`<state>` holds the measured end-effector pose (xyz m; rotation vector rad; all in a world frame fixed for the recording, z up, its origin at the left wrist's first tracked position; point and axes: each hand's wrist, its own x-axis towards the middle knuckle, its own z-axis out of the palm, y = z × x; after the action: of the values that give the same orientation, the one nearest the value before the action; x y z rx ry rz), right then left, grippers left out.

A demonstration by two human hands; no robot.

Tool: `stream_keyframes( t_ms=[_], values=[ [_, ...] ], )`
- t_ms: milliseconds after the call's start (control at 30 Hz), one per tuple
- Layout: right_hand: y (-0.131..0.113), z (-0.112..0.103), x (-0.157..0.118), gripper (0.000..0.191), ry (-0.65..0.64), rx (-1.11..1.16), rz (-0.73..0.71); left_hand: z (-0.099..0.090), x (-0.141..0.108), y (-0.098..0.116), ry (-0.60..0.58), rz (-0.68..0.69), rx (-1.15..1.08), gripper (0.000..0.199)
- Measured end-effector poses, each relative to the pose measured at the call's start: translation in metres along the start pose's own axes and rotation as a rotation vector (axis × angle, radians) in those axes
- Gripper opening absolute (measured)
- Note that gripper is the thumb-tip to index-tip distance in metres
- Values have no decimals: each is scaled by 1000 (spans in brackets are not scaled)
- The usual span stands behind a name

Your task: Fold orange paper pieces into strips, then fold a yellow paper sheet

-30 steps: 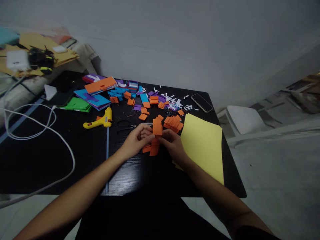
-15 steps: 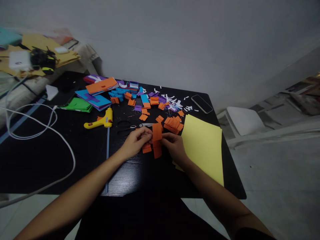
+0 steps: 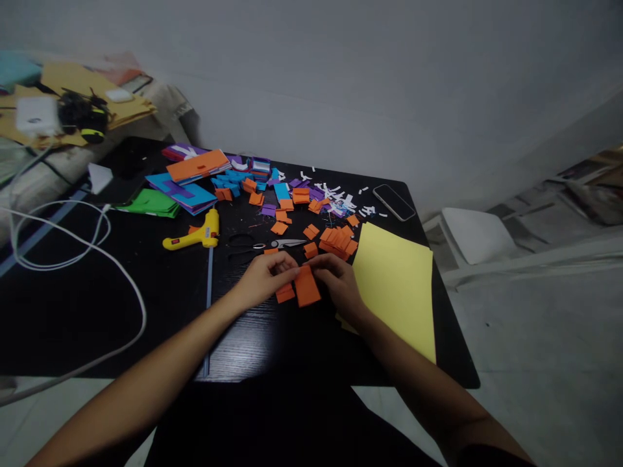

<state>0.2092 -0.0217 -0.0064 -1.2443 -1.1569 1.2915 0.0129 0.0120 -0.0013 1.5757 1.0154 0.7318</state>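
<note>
Head view: both hands meet over the near-middle part of a black table (image 3: 160,324). Left hand (image 3: 267,277) has thumb and fingers closed on the upper edge of an orange paper piece (image 3: 307,288); right hand (image 3: 338,277) is narrow, fingertips at the same piece's upper right corner, firmness of grip cannot be told. Piece hangs tilted between the hands, lower part exposed. A second orange piece (image 3: 285,294) lies just beside it, partly under the left hand. Beyond the hands: scissors (image 3: 291,243), blades pointing right, and a pile of folded orange pieces (image 3: 337,241). Left of these, a yellow glue gun (image 3: 211,228). Right: yellow sheets (image 3: 396,279), partly under the right forearm. Farther back: white paper scraps (image 3: 338,196) and a phone (image 3: 394,202), lying apart
</note>
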Motion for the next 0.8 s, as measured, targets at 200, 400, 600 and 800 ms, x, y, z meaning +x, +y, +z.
stream_keyframes(
  t_ms=[200, 400, 600, 800],
  values=[
    [1, 1, 1, 14, -160, -45, 31, 0, -3, 2, -41, 29, 21, 24],
    [0, 1, 1, 14, -228, -80, 24, 0, -3, 2, -80, 63, 51, 21],
    [2, 1, 2, 15, -237, -82, 40, -1, -3, 1, -92, 78, 76, 21],
    [1, -2, 3, 13, -233, -26, 88, -5, 0, 1, 6, 73, 40, 21]
  ],
)
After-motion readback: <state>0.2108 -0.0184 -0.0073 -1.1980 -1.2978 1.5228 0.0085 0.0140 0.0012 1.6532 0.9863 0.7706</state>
